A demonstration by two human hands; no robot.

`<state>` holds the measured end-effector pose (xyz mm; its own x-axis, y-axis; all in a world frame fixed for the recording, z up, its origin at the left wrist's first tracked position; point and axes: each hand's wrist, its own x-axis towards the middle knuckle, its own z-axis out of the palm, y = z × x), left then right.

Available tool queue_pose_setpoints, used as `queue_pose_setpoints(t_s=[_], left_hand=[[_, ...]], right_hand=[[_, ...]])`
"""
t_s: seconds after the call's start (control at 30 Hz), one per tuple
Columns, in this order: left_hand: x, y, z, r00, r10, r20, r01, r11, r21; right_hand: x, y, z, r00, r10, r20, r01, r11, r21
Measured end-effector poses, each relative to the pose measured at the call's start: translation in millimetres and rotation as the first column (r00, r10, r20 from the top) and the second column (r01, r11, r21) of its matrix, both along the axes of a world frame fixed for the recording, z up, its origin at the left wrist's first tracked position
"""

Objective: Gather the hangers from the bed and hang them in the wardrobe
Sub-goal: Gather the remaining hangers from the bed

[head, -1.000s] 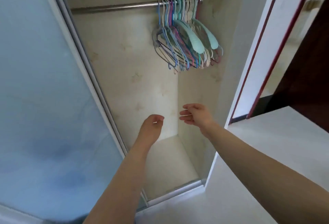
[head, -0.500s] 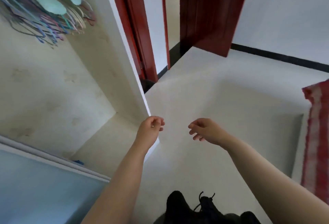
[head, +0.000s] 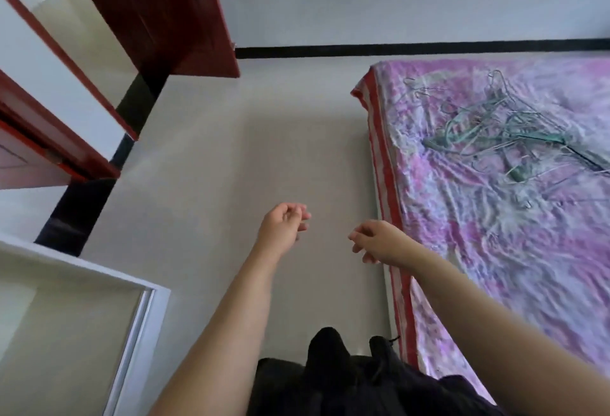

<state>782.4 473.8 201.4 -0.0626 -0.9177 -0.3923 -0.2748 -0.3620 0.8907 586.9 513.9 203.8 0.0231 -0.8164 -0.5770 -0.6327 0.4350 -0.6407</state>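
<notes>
Head view shows a messy pile of thin hangers, mostly green and pale wire, on the bed, toward its far end and well in from the near long edge. They are tangled and point many ways, so no single direction can be told; the picture is blurry and the pile is cut off at the right. The left hand and right hand hang over the floor with loosely curled fingers, holding nothing. A white wardrobe corner shows at lower left.
</notes>
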Motion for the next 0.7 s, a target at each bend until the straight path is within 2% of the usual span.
queue_pose_setpoints(t_s=[0.17, 0.43, 0.53, 0.7], left_hand=[[-88, -38, -3, 0.987, -0.158, -0.013, 0.158, 0.987, -0.006], [-188, -136, -27, 0.917, -0.398, 0.002, 0.398, 0.917, 0.018], [-228, -191, -31, 0.870, -0.493, 0.010, 0.493, 0.870, 0.005], [-290, -265, -39, 0.763, -0.643, 0.057, 0.644, 0.765, 0.019]], right_hand=[[-82, 5, -7, 0.974, -0.225, 0.031, 0.224, 0.974, 0.032], [-164, -42, -30, 0.856, -0.507, 0.100, 0.499, 0.861, 0.100], [-193, -78, -38, 0.766, -0.632, 0.115, 0.622, 0.774, 0.113], [-230, -134, -43, 0.558, -0.799, 0.224, 0.798, 0.591, 0.122]])
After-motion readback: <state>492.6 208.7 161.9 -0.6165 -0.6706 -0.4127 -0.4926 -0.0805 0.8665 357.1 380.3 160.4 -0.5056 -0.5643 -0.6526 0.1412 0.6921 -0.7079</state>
